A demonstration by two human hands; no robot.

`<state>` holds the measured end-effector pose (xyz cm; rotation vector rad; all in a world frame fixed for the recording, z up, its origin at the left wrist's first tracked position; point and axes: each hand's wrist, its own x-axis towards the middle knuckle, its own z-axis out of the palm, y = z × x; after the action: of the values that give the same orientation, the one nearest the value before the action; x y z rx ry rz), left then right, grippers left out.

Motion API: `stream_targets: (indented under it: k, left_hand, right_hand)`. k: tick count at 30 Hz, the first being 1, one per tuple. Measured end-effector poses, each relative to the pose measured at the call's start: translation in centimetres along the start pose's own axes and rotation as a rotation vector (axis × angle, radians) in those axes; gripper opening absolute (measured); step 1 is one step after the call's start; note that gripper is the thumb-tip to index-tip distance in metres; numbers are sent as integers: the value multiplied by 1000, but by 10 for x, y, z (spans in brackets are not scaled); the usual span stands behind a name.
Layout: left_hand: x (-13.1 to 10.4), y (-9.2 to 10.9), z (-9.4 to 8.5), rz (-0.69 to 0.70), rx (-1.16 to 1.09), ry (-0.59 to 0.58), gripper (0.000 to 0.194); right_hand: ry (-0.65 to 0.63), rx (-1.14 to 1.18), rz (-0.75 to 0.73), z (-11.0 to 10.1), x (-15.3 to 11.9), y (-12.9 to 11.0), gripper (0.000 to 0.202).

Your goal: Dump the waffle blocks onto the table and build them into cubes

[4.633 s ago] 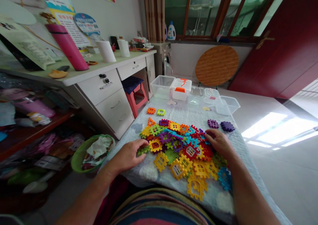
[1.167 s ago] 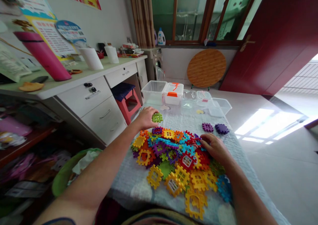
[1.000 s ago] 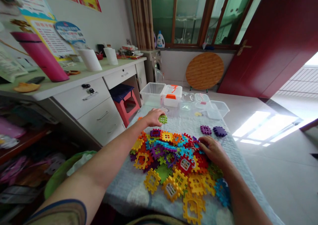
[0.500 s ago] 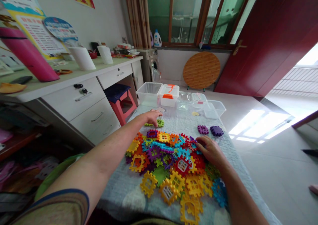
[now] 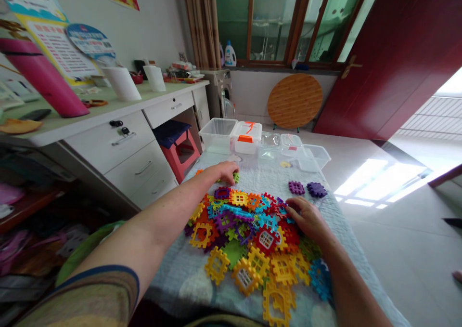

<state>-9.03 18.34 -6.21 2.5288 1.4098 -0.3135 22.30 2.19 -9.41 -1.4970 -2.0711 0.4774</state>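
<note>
My left hand (image 5: pixel 228 173) reaches to the far left side of the pile. Its fingers curl down and close on a green building block (image 5: pixel 236 177), and the hand hides part of it. At the right edge of the heap of building blocks (image 5: pixel 234 252), my right hand (image 5: pixel 306 218) rests with thumb and fingers apart, touching red and blue pieces. The heap is a mix of yellow, red, purple, blue, orange and green square blocks with notched edges, some with window grilles. Beyond my right hand lie a purple block (image 5: pixel 296 187) and a darker purple stack (image 5: pixel 316 189).
Along the far end of the table (image 5: pixel 180 269) stand a clear plastic bin (image 5: pixel 218 137), a lidded box with orange clasps (image 5: pixel 246 144) and several smaller clear containers (image 5: pixel 270 144). A white desk (image 5: pixel 126 156) is at the left, with a red stool (image 5: pixel 178 151) beside it.
My left hand has lowered, and its fingers have curled down over the green blocks. An orange piece now shows beyond my left forearm. My right hand stays at the pile's edge.
</note>
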Motion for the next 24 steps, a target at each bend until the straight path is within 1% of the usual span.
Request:
stream_targets:
  k: [4,6,9,12,13,15,18,20,22,24]
  left_hand:
    - [0,-1,1,-6,3,2,49]
    - [1,-2,3,-11,4,5,52]
    - [-3,-1,4,-23,0,22,65]
    - [-15,4,-3,-24,-12,74,78]
    - [-23,7,-6,-15,-24,114,78]
    - [-43,13,-13,14,-60,231,72]
    - [-86,27,-20,53,-125,374,61]
    - [-118,38,-19,66,-190,411,51]
    - [-148,52,-15,103,-267,405,43]
    - [-170,67,-7,159,-317,409,39]
  right_hand:
    - [-15,-6,3,1,0,1,22]
    - [-16,-13,-2,1,0,3,23]
    - [-9,-21,-8,2,0,4,23]
    - [-10,-26,-8,1,0,4,24]
    - [-11,-26,-6,1,0,3,25]
    - [-12,-24,5,-1,0,2,25]
    - [-12,-13,27,-3,0,0,24]
    - [-10,-11,27,-3,0,0,24]
    - [-7,-13,21,-3,0,1,25]
    - [-2,-13,18,-2,0,2,26]
